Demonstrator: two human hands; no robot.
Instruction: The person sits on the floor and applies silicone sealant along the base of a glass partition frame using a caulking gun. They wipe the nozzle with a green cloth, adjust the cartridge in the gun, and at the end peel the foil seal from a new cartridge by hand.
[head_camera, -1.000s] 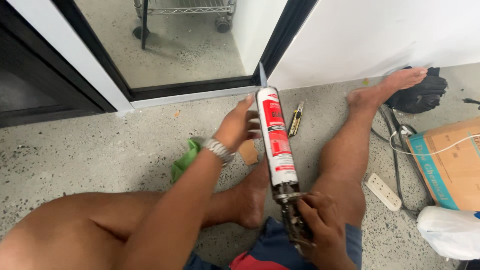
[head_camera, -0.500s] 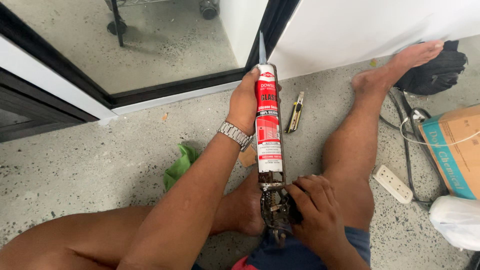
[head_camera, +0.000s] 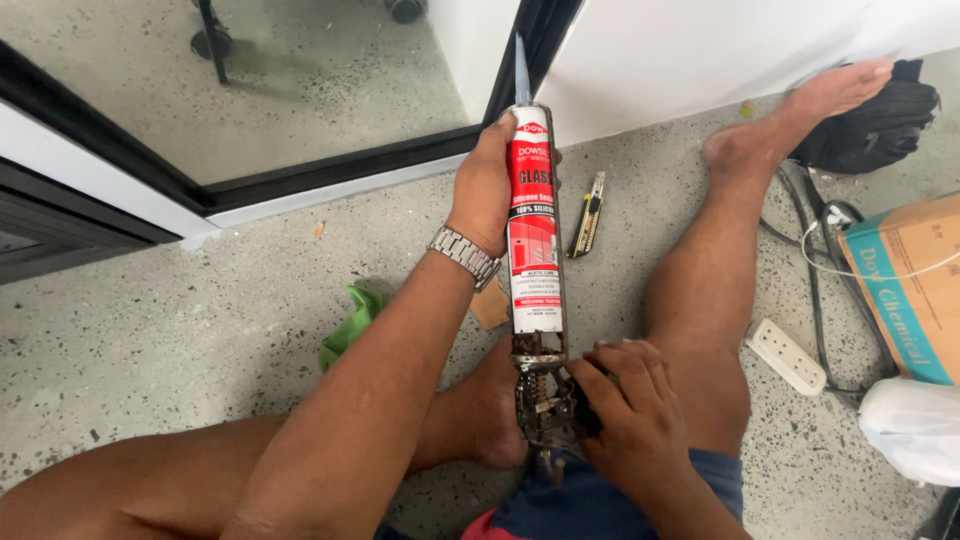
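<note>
Gripping red-and-white sealant cartridge (head_camera: 534, 230) in rusty metal caulking gun (head_camera: 545, 395): left hand (head_camera: 487, 190) wraps far end, right hand (head_camera: 628, 410) clamps trigger. Rigid, likely front-heavy.

Red-and-white tube (head_camera: 534, 225) gripped by left fingers (head_camera: 497, 150); silver watch (head_camera: 463, 255) below them. Green cloth (head_camera: 350, 325) and yellow-black knife (head_camera: 588, 214) seen beside, on grey speckled floor (head_camera: 200, 320).

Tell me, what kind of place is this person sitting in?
Probably a room under fit-out or repair, not a workshop. The person sits on a speckled concrete floor beside a dark-framed glass panel, holding a sealant cartridge gun in the left hand and right hand. A utility knife lies nearby.
</note>
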